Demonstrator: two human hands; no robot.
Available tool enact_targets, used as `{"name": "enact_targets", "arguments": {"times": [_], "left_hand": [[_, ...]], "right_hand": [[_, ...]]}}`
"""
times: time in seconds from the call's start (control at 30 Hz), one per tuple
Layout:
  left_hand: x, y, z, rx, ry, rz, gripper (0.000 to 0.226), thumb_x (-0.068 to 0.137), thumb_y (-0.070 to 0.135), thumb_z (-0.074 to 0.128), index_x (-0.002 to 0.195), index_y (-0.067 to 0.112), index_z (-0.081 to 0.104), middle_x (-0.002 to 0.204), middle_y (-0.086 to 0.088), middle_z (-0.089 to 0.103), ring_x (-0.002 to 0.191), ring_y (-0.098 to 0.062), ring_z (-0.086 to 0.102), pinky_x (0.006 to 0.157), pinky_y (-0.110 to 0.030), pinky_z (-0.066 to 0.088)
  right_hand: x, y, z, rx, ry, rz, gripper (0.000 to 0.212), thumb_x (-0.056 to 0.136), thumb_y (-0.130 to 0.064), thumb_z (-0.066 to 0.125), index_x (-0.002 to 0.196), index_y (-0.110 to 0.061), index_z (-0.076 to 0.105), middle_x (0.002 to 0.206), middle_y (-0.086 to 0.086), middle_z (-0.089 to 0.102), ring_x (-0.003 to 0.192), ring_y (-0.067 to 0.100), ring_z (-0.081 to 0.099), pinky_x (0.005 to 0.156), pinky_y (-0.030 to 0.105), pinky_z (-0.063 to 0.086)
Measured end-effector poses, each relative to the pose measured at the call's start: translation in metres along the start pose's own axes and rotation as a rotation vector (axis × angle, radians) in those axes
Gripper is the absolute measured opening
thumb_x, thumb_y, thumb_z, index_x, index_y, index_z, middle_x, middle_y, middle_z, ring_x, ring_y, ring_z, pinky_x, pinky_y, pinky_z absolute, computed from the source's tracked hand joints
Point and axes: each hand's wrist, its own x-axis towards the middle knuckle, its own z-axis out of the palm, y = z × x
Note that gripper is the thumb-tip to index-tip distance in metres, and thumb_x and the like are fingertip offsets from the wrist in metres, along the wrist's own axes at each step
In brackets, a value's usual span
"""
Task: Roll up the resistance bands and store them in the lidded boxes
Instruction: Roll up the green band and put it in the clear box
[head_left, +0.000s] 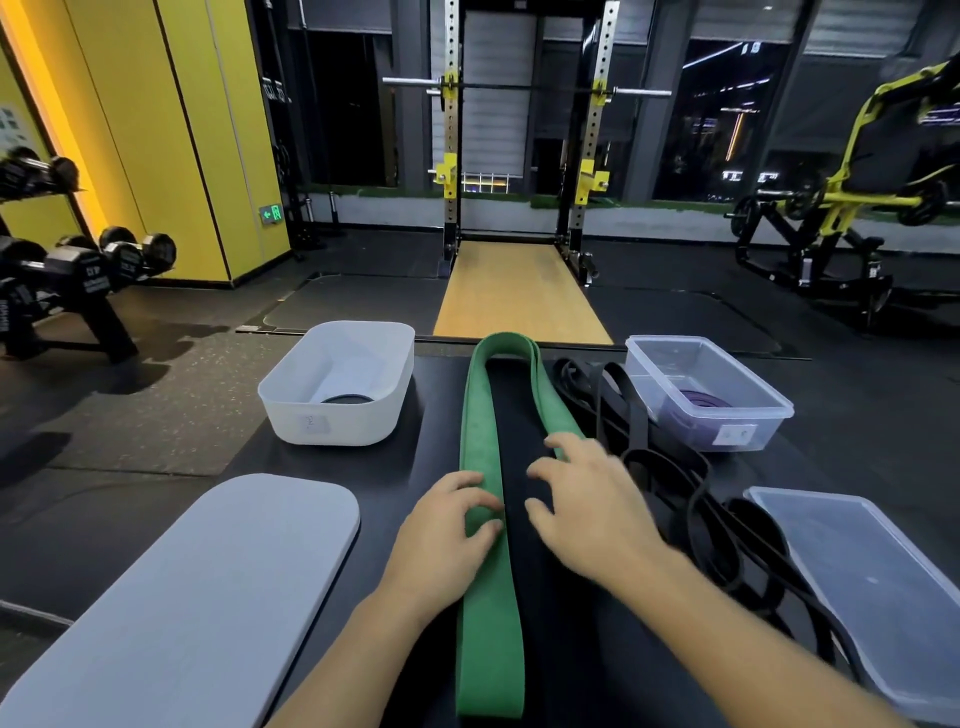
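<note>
Green band (485, 415) lay stretched lengthwise down the table (519, 597), loop end at the far edge. Your left hand (447, 535) pinched its left strand, likely to start the roll. Your right hand (587, 509) sat over the right strand, fingers spread and loose, gripping nothing. Black bands (639, 431) lay tangled just beside. Far left, the white box (332, 421) held a dark roll (347, 399); far right, the clear box (753, 415) held a purple band (698, 402). The grey lid (208, 597) and clear lid (883, 582) lay off, near you.

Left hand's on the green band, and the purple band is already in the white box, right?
Not quite. The head view shows the purple band in the clear box, not the white box. The left hand is on the green band.
</note>
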Motion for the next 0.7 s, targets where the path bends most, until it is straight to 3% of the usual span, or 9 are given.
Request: {"name": "enact_targets", "arguments": {"times": [0.07,0.13,0.3,0.4,0.5,0.6,0.7], "left_hand": [[-0.005,-0.002,-0.001,-0.019,0.017,0.018,0.022,0.099,0.027,0.067,0.118,0.033,0.075,0.143,0.020,0.052,0.134,0.001,0.047,0.107,-0.017,0.034],[-0.012,-0.005,-0.001,-0.057,0.045,0.015,0.022,0.097,0.023,0.068,0.116,0.030,0.076,0.136,0.019,0.057,0.129,0.000,0.053,0.109,-0.022,0.042],[-0.030,-0.005,-0.003,-0.155,0.153,-0.035,0.028,0.098,0.008,0.062,0.113,0.028,0.076,0.119,0.021,0.064,0.114,0.002,0.061,0.101,-0.019,0.050],[-0.040,0.001,-0.002,-0.168,0.182,-0.062,0.035,0.099,0.006,0.056,0.119,0.029,0.073,0.123,0.022,0.063,0.114,0.002,0.060,0.099,-0.016,0.047],[-0.049,0.007,-0.001,-0.191,0.190,-0.077,0.043,0.098,0.002,0.052,0.124,0.031,0.070,0.132,0.025,0.058,0.116,0.004,0.056,0.096,-0.009,0.041],[-0.051,0.005,-0.004,-0.267,0.173,-0.056,0.041,0.097,0.001,0.057,0.114,0.034,0.072,0.129,0.025,0.056,0.115,0.005,0.057,0.106,-0.025,0.049],[-0.054,0.005,-0.009,-0.234,0.079,-0.046,0.033,0.095,0.004,0.064,0.107,0.034,0.075,0.120,0.022,0.057,0.117,0.002,0.057,0.107,-0.032,0.051]], "right_hand": [[-0.020,-0.013,0.003,0.266,0.064,0.032,0.020,0.098,-0.039,0.059,0.112,-0.030,0.070,0.116,-0.015,0.055,0.108,0.009,0.055,0.094,0.035,0.050],[-0.035,-0.023,0.010,0.382,0.038,0.093,0.016,0.100,-0.037,0.057,0.106,-0.029,0.070,0.103,-0.012,0.055,0.093,0.008,0.058,0.087,0.033,0.051],[-0.047,-0.032,0.020,0.512,-0.048,0.218,0.023,0.102,-0.030,0.059,0.119,-0.025,0.073,0.111,-0.007,0.069,0.099,0.013,0.064,0.093,0.030,0.052],[-0.050,-0.041,0.022,0.667,-0.050,0.260,0.032,0.098,-0.025,0.066,0.130,-0.026,0.070,0.117,-0.010,0.073,0.101,0.007,0.066,0.094,0.023,0.050],[-0.057,-0.044,0.029,0.739,-0.037,0.258,0.036,0.093,-0.023,0.072,0.128,-0.031,0.071,0.107,-0.018,0.072,0.091,-0.001,0.066,0.090,0.021,0.053],[-0.063,-0.038,0.032,0.825,-0.034,0.247,0.031,0.091,-0.019,0.075,0.120,-0.032,0.074,0.099,-0.021,0.072,0.088,-0.008,0.065,0.078,0.006,0.047],[-0.067,-0.034,0.031,0.849,-0.037,0.201,0.024,0.090,-0.017,0.077,0.107,-0.034,0.077,0.096,-0.017,0.074,0.088,-0.005,0.066,0.077,0.008,0.046]]}}
